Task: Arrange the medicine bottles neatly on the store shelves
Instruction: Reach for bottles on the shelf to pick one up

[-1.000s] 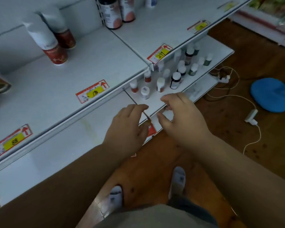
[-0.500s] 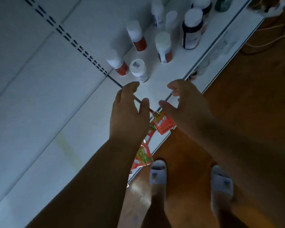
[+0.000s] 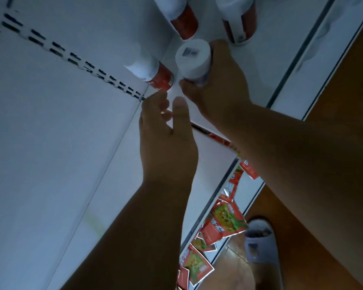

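Two hands over shelf (image 3: 249, 65) — right hand (image 3: 219, 88) grasping white-capped bottle (image 3: 194, 62); left hand (image 3: 167, 135) released, fingers loose, beside red-labelled bottle (image 3: 153, 73).

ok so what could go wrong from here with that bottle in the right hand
1. The right hand holds the white-capped bottle close beside a red-labelled bottle; moving it sideways could knock that neighbour over.
2. Two more red bottles stand just behind, so pushing it back may bump them.
3. The left hand hovers open near the red-labelled bottle and might clip it.
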The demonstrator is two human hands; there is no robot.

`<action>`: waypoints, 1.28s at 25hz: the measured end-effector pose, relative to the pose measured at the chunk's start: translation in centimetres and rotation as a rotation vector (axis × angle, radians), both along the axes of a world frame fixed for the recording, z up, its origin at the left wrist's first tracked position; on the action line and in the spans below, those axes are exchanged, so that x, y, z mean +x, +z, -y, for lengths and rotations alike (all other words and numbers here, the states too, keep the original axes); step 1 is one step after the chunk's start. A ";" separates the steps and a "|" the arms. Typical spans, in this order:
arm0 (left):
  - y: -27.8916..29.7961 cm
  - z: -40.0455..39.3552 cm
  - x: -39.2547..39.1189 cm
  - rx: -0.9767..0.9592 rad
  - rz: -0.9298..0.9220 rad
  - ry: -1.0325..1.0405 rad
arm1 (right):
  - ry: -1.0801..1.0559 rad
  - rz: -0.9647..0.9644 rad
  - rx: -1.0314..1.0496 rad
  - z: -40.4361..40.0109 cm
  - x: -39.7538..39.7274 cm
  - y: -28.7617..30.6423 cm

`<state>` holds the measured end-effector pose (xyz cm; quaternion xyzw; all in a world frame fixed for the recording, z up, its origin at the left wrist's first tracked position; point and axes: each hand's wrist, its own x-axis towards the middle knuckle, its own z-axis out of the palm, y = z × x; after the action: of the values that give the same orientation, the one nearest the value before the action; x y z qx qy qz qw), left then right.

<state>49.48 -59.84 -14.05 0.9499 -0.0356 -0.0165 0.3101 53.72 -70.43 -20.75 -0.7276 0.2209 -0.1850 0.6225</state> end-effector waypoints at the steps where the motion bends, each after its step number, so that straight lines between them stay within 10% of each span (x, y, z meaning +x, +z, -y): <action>1: 0.5 0.0 -0.4 -0.031 0.000 0.006 | 0.000 0.028 0.173 0.6 -1.2 0.6; 6: 5.1 3.4 -4.8 -0.266 -0.066 0.012 | 0.084 -0.141 0.909 5.8 -9.0 5.8; 13: 20.6 13.6 -14.5 -0.383 -0.236 -0.071 | 0.076 -0.144 1.101 15.9 -21.6 25.3; 22: 38.5 24.3 -19.5 -0.551 -0.228 -0.386 | 0.085 -0.128 0.937 29.0 -28.4 47.7; 32: 44.4 35.6 -7.2 -0.619 -0.104 -0.534 | 0.078 0.042 0.887 40.9 -19.5 55.3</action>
<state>42.26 -95.48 30.34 0.7670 -0.2685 -0.1326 0.5676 34.24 -111.33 34.56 -0.3940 0.2385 -0.0636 0.8854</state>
